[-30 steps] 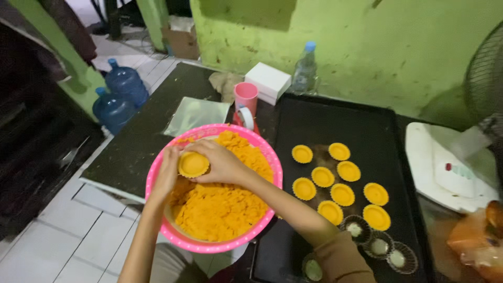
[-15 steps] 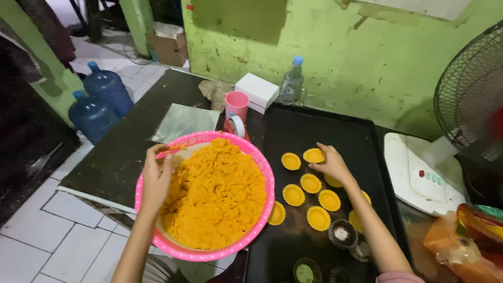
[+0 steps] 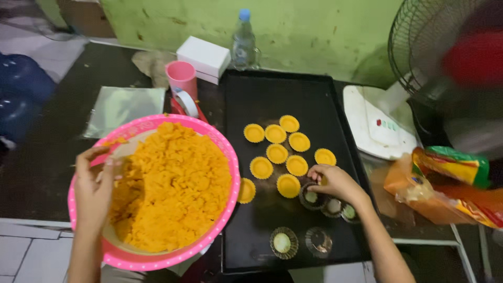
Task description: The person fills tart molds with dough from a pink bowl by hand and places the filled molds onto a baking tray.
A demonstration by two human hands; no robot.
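Observation:
A pink bowl (image 3: 226, 152) full of crumbly orange dough (image 3: 173, 183) sits at the front left. My left hand (image 3: 93, 186) rests on its left rim, fingers bent over the edge and touching the dough. My right hand (image 3: 332, 181) reaches onto the black baking tray (image 3: 272, 97), fingertips pinching a small metal mould (image 3: 312, 198) beside other empty moulds (image 3: 318, 241). Several orange dough-filled tart shells (image 3: 276, 153) lie in a cluster on the tray just left of that hand.
A pink cup (image 3: 181, 77), a white box (image 3: 204, 56) and a plastic bottle (image 3: 243, 42) stand behind the bowl. A clear plastic sheet (image 3: 123, 107) lies at left. A standing fan (image 3: 445, 57) and snack bags (image 3: 450, 181) crowd the right. Blue water jugs (image 3: 21, 99) stand on the floor.
My right hand moved from the top of the tart cluster down to the empty moulds at the tray's front right. The view shifted right. My left hand stays at the bowl's rim.

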